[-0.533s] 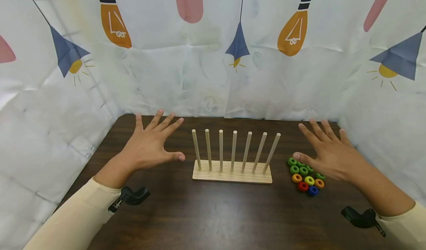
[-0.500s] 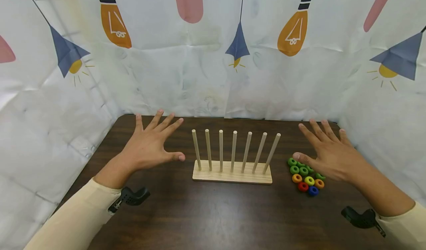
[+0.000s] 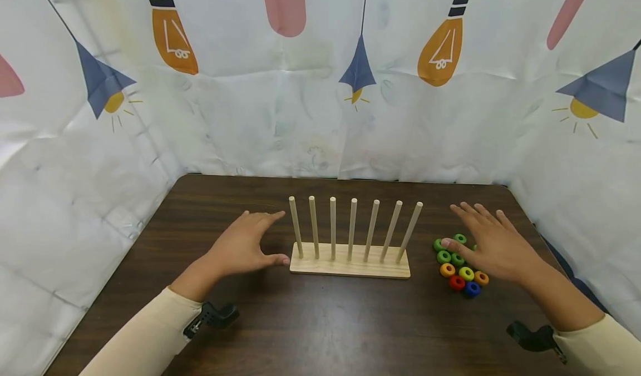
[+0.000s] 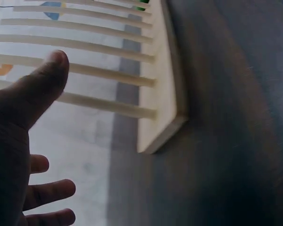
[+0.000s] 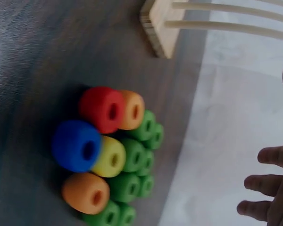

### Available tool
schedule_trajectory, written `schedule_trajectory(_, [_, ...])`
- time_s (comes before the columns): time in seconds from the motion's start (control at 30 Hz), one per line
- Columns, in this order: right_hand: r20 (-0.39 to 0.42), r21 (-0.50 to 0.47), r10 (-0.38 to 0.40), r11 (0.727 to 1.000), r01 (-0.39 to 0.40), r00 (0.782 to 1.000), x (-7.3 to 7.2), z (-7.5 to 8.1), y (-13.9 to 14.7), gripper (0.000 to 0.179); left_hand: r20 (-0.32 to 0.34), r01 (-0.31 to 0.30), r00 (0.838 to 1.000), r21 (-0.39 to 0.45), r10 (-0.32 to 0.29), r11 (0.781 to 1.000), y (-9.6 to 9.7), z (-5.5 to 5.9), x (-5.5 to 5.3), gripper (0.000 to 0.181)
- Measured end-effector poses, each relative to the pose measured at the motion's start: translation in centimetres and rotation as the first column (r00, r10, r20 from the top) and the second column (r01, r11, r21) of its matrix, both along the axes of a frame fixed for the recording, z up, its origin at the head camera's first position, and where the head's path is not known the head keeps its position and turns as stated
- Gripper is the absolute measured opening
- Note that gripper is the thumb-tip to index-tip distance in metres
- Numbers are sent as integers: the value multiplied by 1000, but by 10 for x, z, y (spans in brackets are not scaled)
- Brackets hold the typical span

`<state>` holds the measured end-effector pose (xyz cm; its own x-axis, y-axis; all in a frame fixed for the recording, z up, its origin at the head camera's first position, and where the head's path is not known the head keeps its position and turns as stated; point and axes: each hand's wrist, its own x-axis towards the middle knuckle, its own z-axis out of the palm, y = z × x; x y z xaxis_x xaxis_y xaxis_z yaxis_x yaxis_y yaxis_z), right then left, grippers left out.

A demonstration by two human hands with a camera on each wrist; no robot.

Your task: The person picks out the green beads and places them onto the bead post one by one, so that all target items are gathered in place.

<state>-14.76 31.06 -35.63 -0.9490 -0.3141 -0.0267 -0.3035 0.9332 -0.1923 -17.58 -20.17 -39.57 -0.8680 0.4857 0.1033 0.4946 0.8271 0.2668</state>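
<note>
A wooden peg rack (image 3: 349,267) with several upright pegs stands mid-table. Just off its left end is my left hand (image 3: 239,248), fingers extended and thumb apart, holding nothing; in the left wrist view the thumb (image 4: 42,84) overlaps the pegs. To the rack's right lies a cluster of beads with holes: several green beads (image 3: 443,257), a red bead (image 3: 457,282), a blue bead (image 5: 76,146), a yellow bead (image 5: 109,157) and two orange beads (image 5: 86,194). Over the cluster's right side hovers my right hand (image 3: 501,249), fingers spread, hiding some green beads in the head view.
The dark wood table (image 3: 320,331) runs back to a white curtain (image 3: 240,125) printed with lamps and bulbs, which also hangs on both sides. A black wrist device (image 3: 215,316) sits under the left forearm, another black wrist device (image 3: 531,337) under the right.
Both hands have come lower and nearer. The left has moved right, close to the rack's end; the right has dropped towards the beads. Rack and beads stay in place.
</note>
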Motion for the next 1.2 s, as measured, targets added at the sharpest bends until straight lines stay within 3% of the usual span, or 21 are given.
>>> schedule_trajectory(0.23, [-32, -36, 15, 999, -16, 999, -5, -29, 4, 85, 66, 35, 997, 31, -37, 999, 9, -33, 1, 103])
schedule_trajectory(0.53, [-38, -61, -7, 998, 5, 999, -5, -54, 5, 80, 62, 74, 995, 90, -79, 993, 13, -53, 3, 91])
schedule_trajectory(0.87, [-43, -66, 11, 998, -14, 999, -9, -64, 9, 71, 66, 112, 990, 130, -122, 985, 14, -60, 4, 64])
schedule_trajectory(1.2, [-77, -76, 31, 996, -37, 997, -15, -71, 10, 53, 58, 107, 991, 147, -117, 983, 14, -61, 3, 59])
